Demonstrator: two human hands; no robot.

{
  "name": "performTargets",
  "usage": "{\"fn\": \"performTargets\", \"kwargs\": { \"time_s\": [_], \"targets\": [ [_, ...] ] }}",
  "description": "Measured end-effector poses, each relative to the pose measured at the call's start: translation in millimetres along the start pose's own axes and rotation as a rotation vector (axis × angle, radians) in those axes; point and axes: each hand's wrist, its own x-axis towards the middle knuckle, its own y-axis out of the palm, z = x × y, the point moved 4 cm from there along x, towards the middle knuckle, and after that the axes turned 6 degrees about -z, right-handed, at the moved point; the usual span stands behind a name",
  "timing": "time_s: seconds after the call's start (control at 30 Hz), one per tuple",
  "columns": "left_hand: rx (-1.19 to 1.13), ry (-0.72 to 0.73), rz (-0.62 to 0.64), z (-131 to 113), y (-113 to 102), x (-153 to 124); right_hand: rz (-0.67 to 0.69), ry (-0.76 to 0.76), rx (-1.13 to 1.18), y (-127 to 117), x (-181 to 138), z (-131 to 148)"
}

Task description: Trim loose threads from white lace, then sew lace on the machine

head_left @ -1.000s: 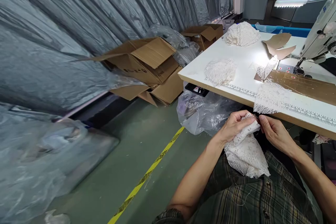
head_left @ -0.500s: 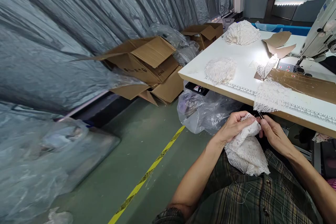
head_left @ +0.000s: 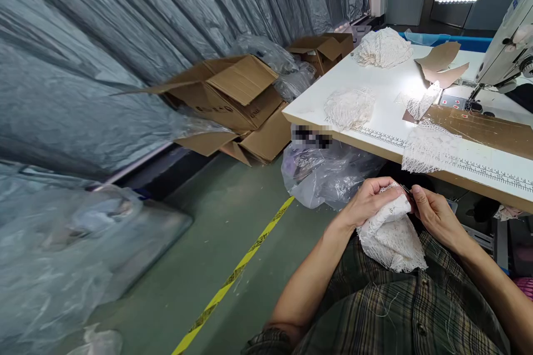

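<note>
I sit beside a white work table [head_left: 387, 113]. My left hand [head_left: 370, 199] grips the top of a bunched white lace piece [head_left: 391, 236] that hangs over my lap. My right hand [head_left: 433, 216] pinches a small dark metal tool, thin like snips, against the lace's upper edge, right at my left fingertips. Both hands sit just below the table's front edge, which carries a printed ruler strip [head_left: 478, 172].
More lace lies on the table: a flat piece [head_left: 428, 147] overhanging the edge, a pile [head_left: 348, 108], a far heap [head_left: 383, 47]. Cardboard sheets [head_left: 483, 130] and a sewing machine [head_left: 506, 47] stand at right. Open boxes [head_left: 233, 94], plastic bags [head_left: 325, 175] and a yellow floor line [head_left: 233, 277] lie left.
My hands stay together on the lace and have drifted slightly down and left. The view has shifted a little; nothing else moved.
</note>
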Motion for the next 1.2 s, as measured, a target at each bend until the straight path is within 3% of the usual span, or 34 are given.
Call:
{"fn": "performTargets", "kwargs": {
  "time_s": [0.3,0.5,0.67,0.77,0.9,0.97,1.1,1.2],
  "targets": [
    [0.096,0.073,-0.02,5.3,-1.8,0.2,-0.041,0.016,-0.03,3.0,-0.2,-2.3],
    [0.111,0.021,-0.024,9.1,-1.8,-0.8,0.187,0.127,0.153,11.4,-20.2,-7.1],
    [0.578,0.231,-0.088,19.4,-7.1,-10.6,0.294,0.09,-0.029,3.6,-32.2,-11.9],
    [0.756,0.327,-0.039,31.1,-8.2,-16.0,0.217,0.053,-0.098,-9.6,-28.2,-10.5],
    [0.6,0.383,-0.156,24.7,-11.5,-0.7,0.092,0.011,-0.075,-21.1,-18.6,-0.8],
    [0.418,0.322,-0.236,15.9,-10.0,16.9,0.06,-0.012,-0.074,-22.8,-16.2,6.3],
    [0.147,0.119,-0.283,6.2,1.9,45.8,-0.031,-0.114,-0.087,-29.7,-17.8,25.2],
    [0.065,0.129,-0.299,1.7,3.3,44.8,-0.15,-0.148,-0.098,-42.3,-19.4,37.2]
  ]
}}
